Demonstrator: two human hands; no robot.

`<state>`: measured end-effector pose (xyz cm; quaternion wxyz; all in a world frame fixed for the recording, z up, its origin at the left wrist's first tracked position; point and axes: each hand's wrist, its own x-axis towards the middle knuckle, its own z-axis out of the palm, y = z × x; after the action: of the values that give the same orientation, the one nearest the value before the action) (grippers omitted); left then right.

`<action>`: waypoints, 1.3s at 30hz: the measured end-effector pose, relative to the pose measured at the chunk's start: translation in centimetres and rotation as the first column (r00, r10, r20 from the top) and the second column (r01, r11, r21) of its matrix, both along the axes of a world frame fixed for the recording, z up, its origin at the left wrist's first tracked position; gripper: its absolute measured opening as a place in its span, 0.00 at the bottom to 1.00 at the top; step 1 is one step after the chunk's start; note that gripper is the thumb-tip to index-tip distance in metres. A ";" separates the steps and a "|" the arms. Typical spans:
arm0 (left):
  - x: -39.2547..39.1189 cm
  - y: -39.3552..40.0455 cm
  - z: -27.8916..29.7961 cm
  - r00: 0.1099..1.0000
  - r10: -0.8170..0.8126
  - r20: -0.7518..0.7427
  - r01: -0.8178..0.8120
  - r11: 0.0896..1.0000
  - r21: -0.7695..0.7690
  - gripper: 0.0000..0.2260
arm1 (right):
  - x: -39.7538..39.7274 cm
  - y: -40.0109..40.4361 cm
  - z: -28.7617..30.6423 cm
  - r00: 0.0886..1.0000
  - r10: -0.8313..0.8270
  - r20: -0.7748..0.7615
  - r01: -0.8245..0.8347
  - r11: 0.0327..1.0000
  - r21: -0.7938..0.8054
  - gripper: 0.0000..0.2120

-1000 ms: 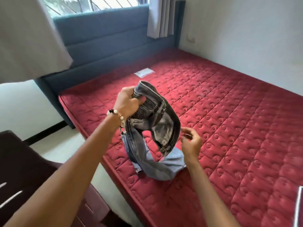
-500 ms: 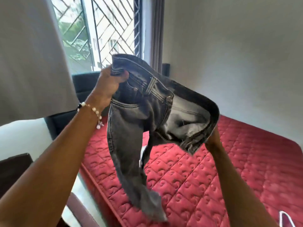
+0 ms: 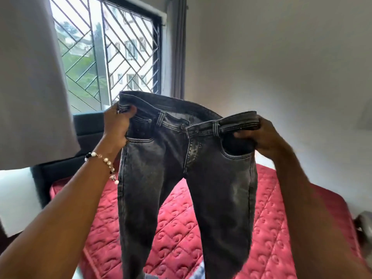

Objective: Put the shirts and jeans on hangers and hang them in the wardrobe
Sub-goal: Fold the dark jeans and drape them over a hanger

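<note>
Both hands, left hand (image 3: 117, 122) and right hand (image 3: 261, 135), are pinching the jeans (image 3: 185, 168) waistband corners, letting legs hang straight for hangering.

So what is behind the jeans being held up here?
Behind the dark grey jeans, gripped at the waistband by the left hand and right hand, lie the red quilted mattress, the barred window and the wall. The mattress directly behind the legs is covered.

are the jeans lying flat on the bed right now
No, the jeans hang in the air above the red mattress, held up at the waistband by the left hand and the right hand.
</note>
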<state>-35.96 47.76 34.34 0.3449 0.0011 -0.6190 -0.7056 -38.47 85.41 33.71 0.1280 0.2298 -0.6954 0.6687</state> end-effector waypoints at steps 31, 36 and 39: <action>2.0 14.4 1.5 0.823 -0.485 0.295 0.549 0.814 -0.192 0.10 | 3.1 -11.1 -0.7 0.975 -0.033 -0.218 0.085 0.969 0.232 0.25; 2.1 13.0 2.7 0.997 -0.076 0.028 0.072 0.669 -0.740 0.17 | 1.4 -9.3 -0.1 0.916 -0.246 -0.317 0.335 0.903 0.268 0.23; 1.4 13.5 3.8 0.952 -0.093 -0.291 -0.233 0.398 -0.887 0.35 | 1.2 -9.1 1.3 0.889 -0.201 -0.412 0.316 0.920 0.231 0.21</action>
<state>-34.61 61.24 38.09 0.4066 -0.2663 -0.8438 -0.2274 -37.25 76.28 34.98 0.3139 0.2756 -0.7728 0.4777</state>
